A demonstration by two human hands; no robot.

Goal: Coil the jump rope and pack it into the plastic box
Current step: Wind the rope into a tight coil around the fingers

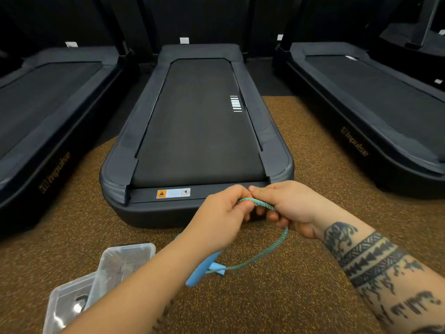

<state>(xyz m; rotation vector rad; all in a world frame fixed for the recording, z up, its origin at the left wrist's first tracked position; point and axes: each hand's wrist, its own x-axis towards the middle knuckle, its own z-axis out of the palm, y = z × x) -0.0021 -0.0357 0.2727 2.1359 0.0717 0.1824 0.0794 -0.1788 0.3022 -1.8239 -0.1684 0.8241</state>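
A green-blue braided jump rope [269, 250] with light blue handles [201, 270] hangs between my hands above the floor. My left hand [220, 219] grips the rope near its folded part, and the handles dangle below that wrist. My right hand [286, 208] pinches the same bundle of rope just to the right, fingers curled round it. A loop of rope sags beneath my right hand. The clear plastic box [69, 302] lies on the floor at the lower left, with its clear lid [125, 259] leaning on it.
A dark treadmill [197, 131] stands straight ahead, its rear edge just beyond my hands. Two more treadmills [48, 112] [375, 104] flank it left and right. Brown speckled rubber flooring [289, 285] lies underneath.
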